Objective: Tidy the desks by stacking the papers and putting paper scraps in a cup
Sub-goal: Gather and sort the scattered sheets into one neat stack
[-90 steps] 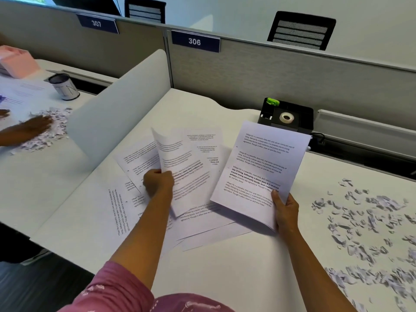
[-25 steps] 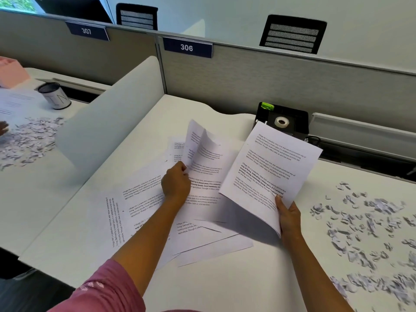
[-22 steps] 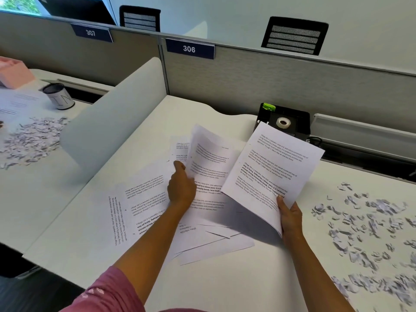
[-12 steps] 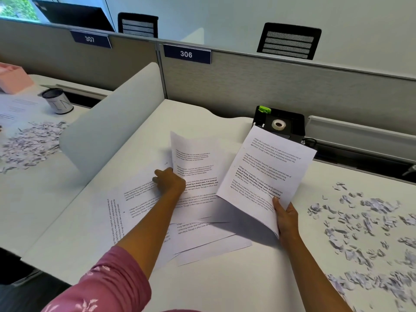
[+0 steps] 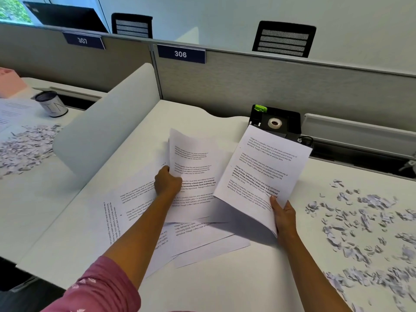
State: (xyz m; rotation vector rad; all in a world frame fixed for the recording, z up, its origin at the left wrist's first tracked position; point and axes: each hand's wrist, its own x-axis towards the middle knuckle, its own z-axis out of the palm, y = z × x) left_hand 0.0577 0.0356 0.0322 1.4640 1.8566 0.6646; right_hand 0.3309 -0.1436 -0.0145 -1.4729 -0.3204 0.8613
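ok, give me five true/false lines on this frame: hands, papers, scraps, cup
1. The right hand holds a stack of sheets tilted up off the desk. True.
2. The left hand is empty and flat on the desk. False: it grips a single sheet by its left edge.
3. Scraps lie scattered on the desk to the right of the papers. True.
4. The cup stands among those scraps on the right. False: it stands on the neighbouring desk, far left.
5. All papers are off the desk. False: loose sheets lie fanned under the hands.
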